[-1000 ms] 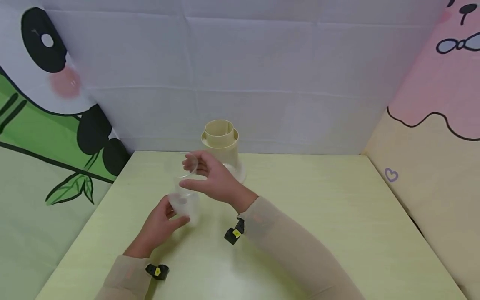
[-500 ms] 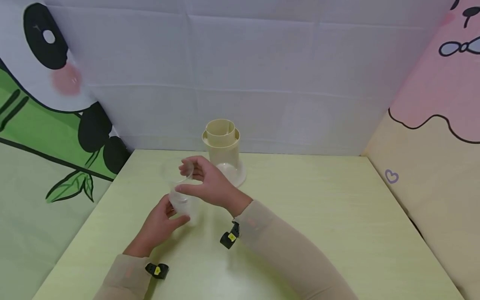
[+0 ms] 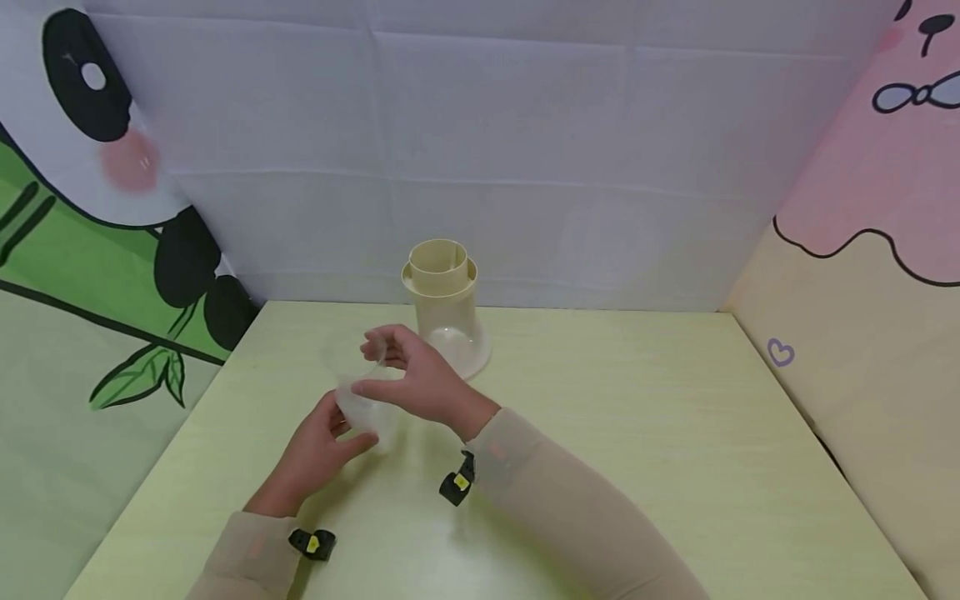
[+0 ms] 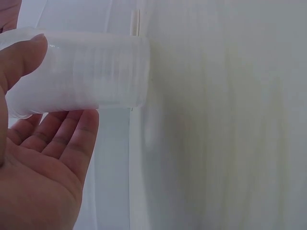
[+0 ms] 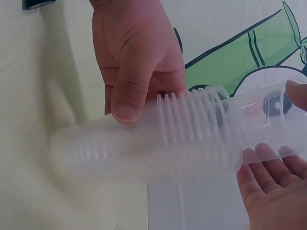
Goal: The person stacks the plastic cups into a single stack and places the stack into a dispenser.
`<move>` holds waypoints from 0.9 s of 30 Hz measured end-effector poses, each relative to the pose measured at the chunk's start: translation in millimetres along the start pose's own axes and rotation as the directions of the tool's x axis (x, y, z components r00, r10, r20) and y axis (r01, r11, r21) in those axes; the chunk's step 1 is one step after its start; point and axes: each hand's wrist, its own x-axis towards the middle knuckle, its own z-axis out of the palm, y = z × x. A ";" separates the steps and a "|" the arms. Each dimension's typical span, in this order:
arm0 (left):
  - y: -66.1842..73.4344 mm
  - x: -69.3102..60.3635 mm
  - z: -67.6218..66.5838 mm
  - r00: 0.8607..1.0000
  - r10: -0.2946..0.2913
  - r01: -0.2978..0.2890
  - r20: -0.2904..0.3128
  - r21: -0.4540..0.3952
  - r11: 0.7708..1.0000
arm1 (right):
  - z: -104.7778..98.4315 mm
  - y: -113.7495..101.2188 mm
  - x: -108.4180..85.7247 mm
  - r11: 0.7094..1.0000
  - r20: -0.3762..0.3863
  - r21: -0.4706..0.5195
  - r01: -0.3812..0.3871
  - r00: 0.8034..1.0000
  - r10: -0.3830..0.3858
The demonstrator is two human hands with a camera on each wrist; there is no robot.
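Observation:
A stack of several clear plastic cups [image 3: 365, 412] stands between the hands in the head view. My left hand [image 3: 318, 454] grips its lower part, thumb on one side and fingers on the other. In the right wrist view the nested rims of the stack [image 5: 192, 117] lie bunched together. Another clear plastic cup [image 5: 259, 112] sits part way inside the stack's open end. My right hand [image 3: 427, 379] holds this cup between thumb and fingers. The left wrist view has the lower end of the stack [image 4: 110, 72] above my left fingers [image 4: 79, 139].
Behind the hands, a cream cylinder [image 3: 446, 308] with a narrower tube in its top stands on a round, pale base [image 3: 476, 354]. It is near the back edge of the pale table [image 3: 637, 442]. Cloth walls [image 3: 525, 125] with cartoon prints surround the table.
My right hand has moved down toward the left hand, and its cup has sunk deeper into the stack. The left hand has stayed nearly still.

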 end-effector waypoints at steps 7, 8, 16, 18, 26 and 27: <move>-1.2 -0.6 -0.9 1.000 0.015 -0.015 -0.002 0.000 1.000 | 3.2 9.5 -4.4 0.999 -0.011 -0.025 -0.043 0.999 0.043; -1.7 -0.5 -0.9 1.000 0.017 -0.017 -0.001 -0.003 1.000 | 3.6 10.4 -5.1 0.998 -0.011 -0.031 -0.051 0.999 0.050; -3.0 0.6 0.2 0.999 0.032 -0.032 -0.003 -0.008 0.999 | 5.1 19.7 -7.4 0.995 -0.013 -0.064 -0.082 0.997 0.081; -3.5 0.7 0.3 0.999 0.038 -0.038 -0.003 -0.006 0.999 | 5.6 23.0 -7.7 0.994 -0.015 -0.065 -0.089 0.996 0.088; -3.3 1.1 0.3 0.999 0.051 -0.051 -0.004 -0.010 0.999 | 8.2 34.6 -10.5 0.992 -0.006 -0.049 -0.119 0.993 0.119; -3.2 1.3 0.4 0.999 0.050 -0.050 -0.004 -0.008 0.999 | 8.3 35.7 -11.0 0.991 -0.004 -0.046 -0.122 0.993 0.122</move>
